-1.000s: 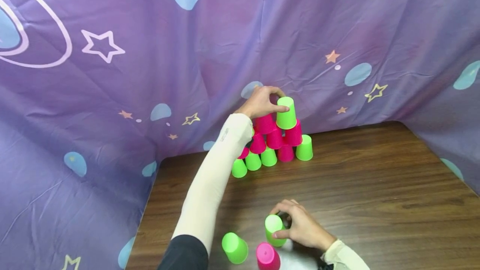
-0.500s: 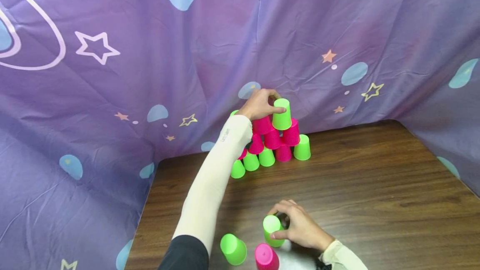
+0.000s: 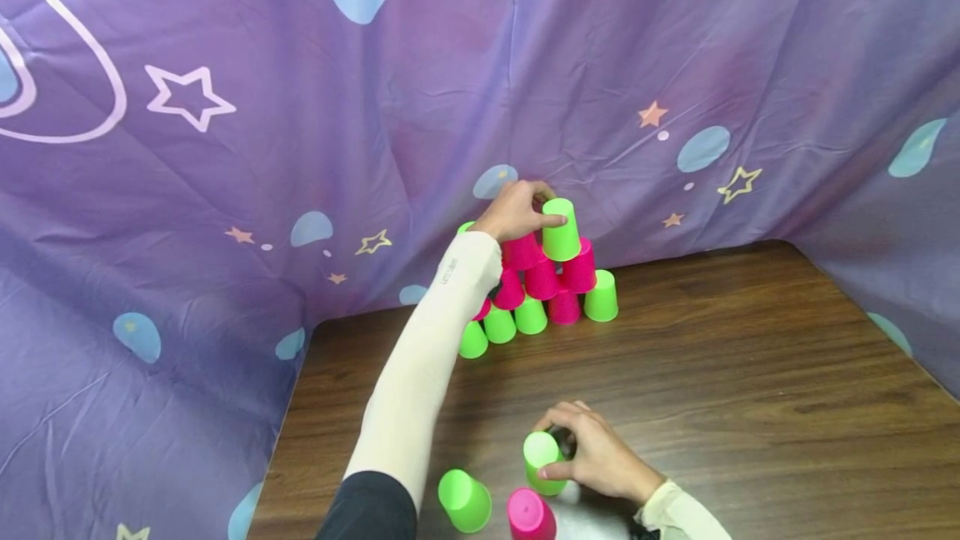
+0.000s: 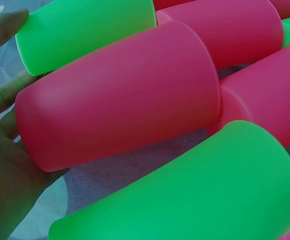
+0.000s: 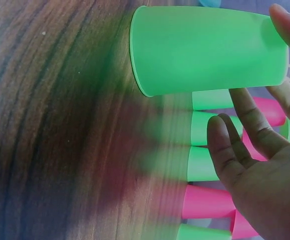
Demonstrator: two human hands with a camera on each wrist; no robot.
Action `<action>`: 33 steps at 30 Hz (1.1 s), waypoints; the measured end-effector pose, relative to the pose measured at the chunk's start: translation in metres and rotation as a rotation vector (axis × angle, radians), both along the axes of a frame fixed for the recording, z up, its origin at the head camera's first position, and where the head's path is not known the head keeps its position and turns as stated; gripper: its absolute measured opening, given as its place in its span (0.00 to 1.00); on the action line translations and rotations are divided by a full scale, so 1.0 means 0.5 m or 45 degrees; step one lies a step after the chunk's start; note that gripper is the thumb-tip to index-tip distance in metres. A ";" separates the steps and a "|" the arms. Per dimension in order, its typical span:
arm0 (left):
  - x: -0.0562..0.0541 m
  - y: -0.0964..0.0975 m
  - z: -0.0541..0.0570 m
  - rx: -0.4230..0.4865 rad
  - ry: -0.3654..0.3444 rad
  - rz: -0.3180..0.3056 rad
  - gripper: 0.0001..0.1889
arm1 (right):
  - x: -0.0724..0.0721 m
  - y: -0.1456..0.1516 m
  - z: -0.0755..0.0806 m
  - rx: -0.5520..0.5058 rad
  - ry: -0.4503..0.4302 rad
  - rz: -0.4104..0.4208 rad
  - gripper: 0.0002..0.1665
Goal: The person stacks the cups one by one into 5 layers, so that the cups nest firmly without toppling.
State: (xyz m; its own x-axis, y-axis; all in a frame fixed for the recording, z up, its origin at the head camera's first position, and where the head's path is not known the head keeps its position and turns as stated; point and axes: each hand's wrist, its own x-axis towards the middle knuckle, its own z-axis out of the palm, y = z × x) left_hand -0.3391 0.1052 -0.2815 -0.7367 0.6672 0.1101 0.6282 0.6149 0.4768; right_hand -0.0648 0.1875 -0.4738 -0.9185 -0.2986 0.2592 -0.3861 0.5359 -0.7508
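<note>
At the back of the table, my left hand (image 3: 517, 212) pinches an upside-down green cup (image 3: 561, 232) near its narrow end, over the right part of a cup pyramid. Pink cups (image 3: 578, 267) stand just below it. In the left wrist view, the thumb and fingers lie at the narrow end of this green cup (image 4: 87, 32), beside a pink cup (image 4: 120, 97) and another green cup (image 4: 194, 190). Closer in, my right hand (image 3: 600, 454) grips a second upside-down green cup (image 5: 209, 50) between thumb and fingers. Whether that cup touches the table is unclear.
Next to my right hand stand a pink cup (image 3: 531, 513) and a green cup (image 3: 465, 502), upside down. The pyramid's bottom row includes several green cups (image 3: 531, 317); my left arm hides its left part. A purple curtain (image 3: 420, 107) hangs behind the wooden table (image 3: 712, 357).
The view has shifted slightly. Against the pyramid, the left hand's green cup sits a touch lower and further left. The right hand keeps its grip on its green cup.
</note>
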 end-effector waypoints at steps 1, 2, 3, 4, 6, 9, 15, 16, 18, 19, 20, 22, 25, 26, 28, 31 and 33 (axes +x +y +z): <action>0.000 0.000 0.000 -0.002 0.003 0.001 0.22 | 0.000 0.000 0.000 0.004 -0.004 -0.003 0.24; -0.001 0.000 0.000 -0.003 0.007 0.002 0.22 | 0.000 0.000 0.000 0.008 -0.006 -0.004 0.24; -0.001 0.000 0.000 -0.004 0.010 0.003 0.23 | 0.000 -0.001 0.000 0.015 -0.009 -0.008 0.25; -0.001 -0.001 0.000 -0.004 0.012 0.005 0.23 | 0.001 -0.001 0.000 0.020 -0.009 -0.010 0.25; -0.001 -0.003 0.000 -0.004 0.016 0.007 0.24 | 0.001 -0.002 -0.001 0.027 -0.006 -0.012 0.25; 0.001 -0.006 0.001 -0.003 0.007 0.012 0.25 | 0.001 -0.003 -0.003 0.031 -0.008 -0.012 0.25; 0.007 -0.014 0.002 0.008 -0.006 0.010 0.26 | 0.002 -0.006 -0.002 0.013 -0.023 -0.011 0.25; 0.008 -0.016 0.003 0.008 0.002 0.009 0.25 | 0.002 -0.006 -0.002 0.014 -0.026 -0.011 0.25; 0.011 -0.021 0.005 0.005 0.019 0.012 0.26 | 0.002 -0.005 -0.002 0.017 -0.033 -0.010 0.26; 0.013 -0.025 0.007 0.003 0.030 0.019 0.26 | 0.002 -0.006 -0.002 0.016 -0.037 -0.007 0.26; 0.013 -0.029 0.009 -0.002 0.046 0.026 0.27 | 0.001 -0.006 -0.003 0.016 -0.037 -0.007 0.27; 0.014 -0.038 0.013 -0.013 0.081 0.045 0.27 | 0.000 -0.007 -0.004 0.022 -0.032 -0.008 0.28; 0.014 -0.050 0.016 0.004 0.115 0.066 0.27 | -0.002 -0.009 -0.007 0.022 -0.019 0.000 0.28; 0.014 -0.054 0.017 0.016 0.123 0.069 0.27 | -0.003 -0.009 -0.007 0.024 -0.011 0.000 0.28; 0.018 -0.064 0.020 0.048 0.131 0.071 0.26 | -0.004 -0.009 -0.005 0.009 -0.005 0.007 0.28; 0.028 -0.082 0.025 0.108 0.158 0.059 0.24 | -0.005 -0.007 -0.004 -0.004 0.024 0.005 0.29; 0.040 -0.097 0.031 0.158 0.171 0.056 0.24 | -0.007 -0.004 -0.005 -0.013 0.051 0.002 0.29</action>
